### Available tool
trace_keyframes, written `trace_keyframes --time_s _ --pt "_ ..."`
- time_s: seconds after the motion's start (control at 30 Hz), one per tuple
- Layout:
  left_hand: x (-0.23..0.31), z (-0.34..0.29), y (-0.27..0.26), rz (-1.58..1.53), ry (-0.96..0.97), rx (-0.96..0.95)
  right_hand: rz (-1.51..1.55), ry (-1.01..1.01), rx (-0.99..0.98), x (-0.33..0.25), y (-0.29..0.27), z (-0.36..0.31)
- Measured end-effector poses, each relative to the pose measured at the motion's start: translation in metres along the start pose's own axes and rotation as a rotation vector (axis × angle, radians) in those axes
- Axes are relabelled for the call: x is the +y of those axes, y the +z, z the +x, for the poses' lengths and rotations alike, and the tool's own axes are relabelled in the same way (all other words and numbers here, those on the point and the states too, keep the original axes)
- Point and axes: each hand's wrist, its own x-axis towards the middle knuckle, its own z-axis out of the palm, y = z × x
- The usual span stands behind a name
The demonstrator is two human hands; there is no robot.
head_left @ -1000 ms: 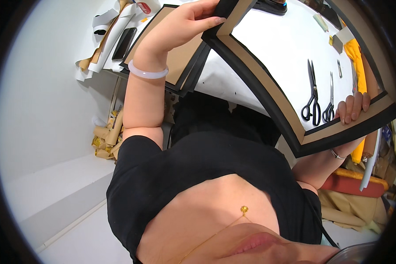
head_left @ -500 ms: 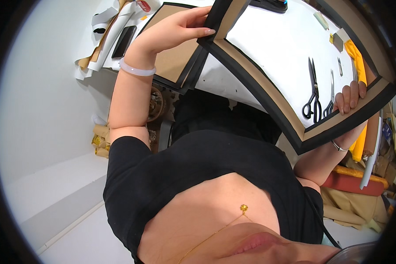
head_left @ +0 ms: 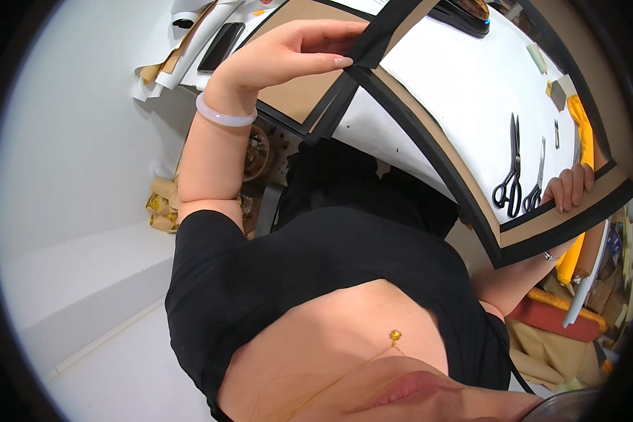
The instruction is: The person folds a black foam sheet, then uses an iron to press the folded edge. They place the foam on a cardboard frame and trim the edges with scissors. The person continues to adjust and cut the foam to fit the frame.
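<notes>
A large open frame (head_left: 541, 231), brown board edged with black strips, is held up tilted over the white table (head_left: 464, 91). My left hand (head_left: 299, 58) is closed on its near-left corner, thumb on the black edge and the other fingers partly hidden behind it. On the right side, the fingers of my right hand (head_left: 571, 187) wrap over the frame's lower bar from beneath; the thumb is hidden. Through the opening I see large black-handled scissors (head_left: 515, 158) and a second pair of scissors (head_left: 539, 179) on the table. Black-edged brown boards (head_left: 285, 98) lie under my left forearm.
A dark phone (head_left: 221, 48) and paper rolls (head_left: 179, 60) lie at the left end of the table. A dark device (head_left: 463, 15) with a blue light stands at the far side. Yellow material (head_left: 582, 126) and a red roll (head_left: 552, 318) are on the right.
The whole view has shifted and turned a little, so the frame, hands and scissors appear farther right and lower. Both hands keep their hold on the frame.
</notes>
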Motion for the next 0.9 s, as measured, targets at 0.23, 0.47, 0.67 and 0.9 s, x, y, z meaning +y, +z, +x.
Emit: trace_keyframes --time_s 0.23,0.47,0.67,0.9 --pt "-0.025 0.001 0.051 -0.588 0.080 0.323 0.238 -0.126 0.059 0.030 -0.011 -0.010" --pt "-0.036 0.062 0.116 -1.439 0.515 0.017 0.506 -0.167 -0.135 0.110 -0.043 0.000" --pt "-0.036 0.081 0.099 -1.906 0.397 -0.260 0.348 -0.274 -0.011 0.128 -0.020 0.005" --pt "0.009 0.063 0.057 -1.424 0.403 -0.176 0.729 -0.133 0.170 0.136 -0.004 0.010"
